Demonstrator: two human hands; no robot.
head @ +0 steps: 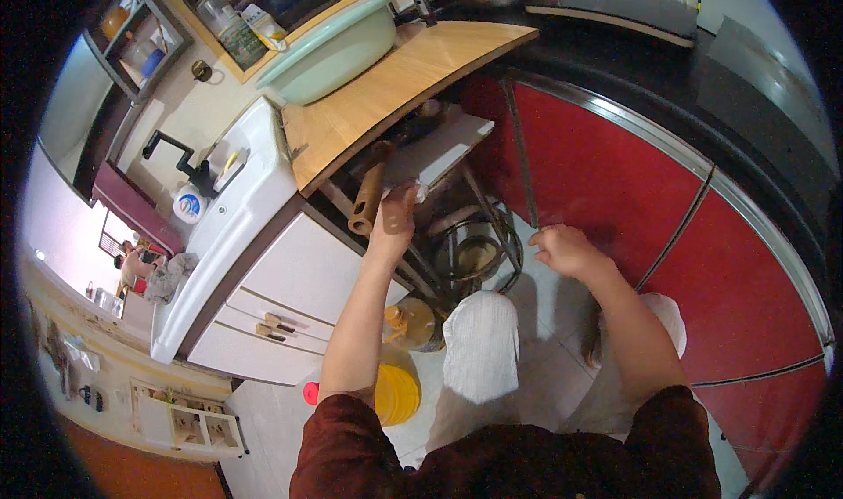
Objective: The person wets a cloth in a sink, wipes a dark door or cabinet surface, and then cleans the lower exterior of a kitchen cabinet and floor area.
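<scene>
My left hand [397, 212] reaches to the shelf under the wooden countertop [421, 54], at the near corner of a white board [454, 150]. A small whitish piece shows at its fingertips; whether the fingers grip it is unclear. Beside that hand a brown tube with a hollow end [365, 199] juts out from under the countertop. My right hand [560, 250] hangs in the air before the red cabinet door [593, 163], its fingers curled; whether it holds anything cannot be told. Below the shelf, a metal pot [475, 252] stands low among dark metal legs.
A pale green basin [336, 51] rests on the countertop, beside a white sink [263, 146] with a black faucet [191, 163]. On the floor are a large bottle with an orange cap [415, 324] and a yellow container [397, 395]. A black counter edge [645, 97] curves along the right.
</scene>
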